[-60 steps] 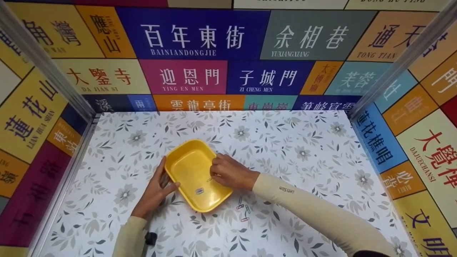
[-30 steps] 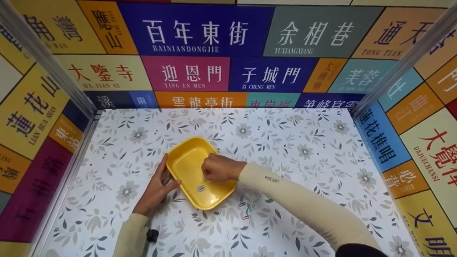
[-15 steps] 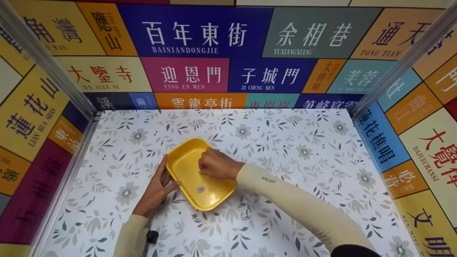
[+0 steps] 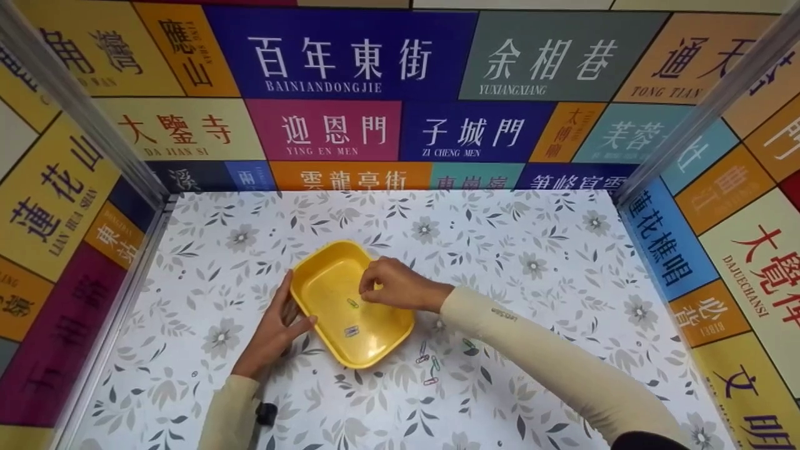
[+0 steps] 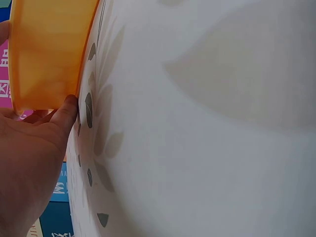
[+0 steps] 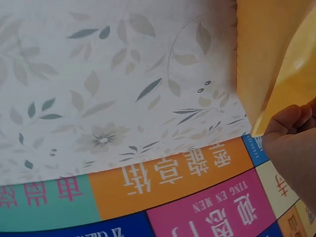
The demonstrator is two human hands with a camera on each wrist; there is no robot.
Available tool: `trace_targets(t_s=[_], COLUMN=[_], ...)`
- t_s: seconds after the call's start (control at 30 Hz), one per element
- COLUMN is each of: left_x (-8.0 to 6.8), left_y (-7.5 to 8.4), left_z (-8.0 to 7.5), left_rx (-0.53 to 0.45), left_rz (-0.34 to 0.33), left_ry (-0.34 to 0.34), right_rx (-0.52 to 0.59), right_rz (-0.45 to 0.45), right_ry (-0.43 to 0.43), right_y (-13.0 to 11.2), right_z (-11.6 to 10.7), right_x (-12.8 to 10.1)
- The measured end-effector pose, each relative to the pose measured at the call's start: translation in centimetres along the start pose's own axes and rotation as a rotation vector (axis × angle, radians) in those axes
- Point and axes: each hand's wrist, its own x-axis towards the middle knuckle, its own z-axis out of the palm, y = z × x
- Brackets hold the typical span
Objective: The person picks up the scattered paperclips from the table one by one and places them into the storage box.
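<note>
A yellow tray (image 4: 325, 281) lies on the flower-patterned table (image 4: 531, 250). My left hand (image 4: 289, 314) grips its left edge, thumb over the near rim; in the left wrist view the thumb (image 5: 66, 111) presses against the tray's outer wall (image 5: 49, 49). My right hand (image 4: 375, 289) hovers over the right half of the tray with loosely bent fingers and holds nothing. Just left of its fingertips a green paper clip (image 4: 353, 303) lies in the tray. A second clip (image 4: 351, 331) lies nearer the front rim. The right wrist view shows the tray's edge (image 6: 276, 59) and my fingers (image 6: 291, 123).
Several loose paper clips (image 4: 428, 365) lie on the table just right of the tray's front corner, under my right forearm. Walls with coloured signs (image 4: 350, 62) close the table in at the back and on both sides.
My right hand reached into the tray with a clip, then drew back to the right. The green clip now lies on the tray floor. The left hand has not moved.
</note>
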Motion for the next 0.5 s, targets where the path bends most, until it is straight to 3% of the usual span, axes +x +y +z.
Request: trace_targets(t_s=[0.13, 0.27, 0.5], left_x=[0.0, 0.0, 0.0], left_y=[0.1, 0.1, 0.0], left_z=[0.0, 0.0, 0.0], left_rx=[-0.001, 0.004, 0.007], left_rz=[0.003, 0.008, 0.054], left_ry=[0.006, 0.004, -0.017], right_rx=[0.096, 0.114, 0.102], right_rz=[0.050, 0.073, -0.012], right_ry=[0.027, 0.061, 0.144], right_y=[0.5, 1.4, 3.4], right_z=[-0.7, -1.0, -0.8], right_x=[-1.1, -2.5, -5.0])
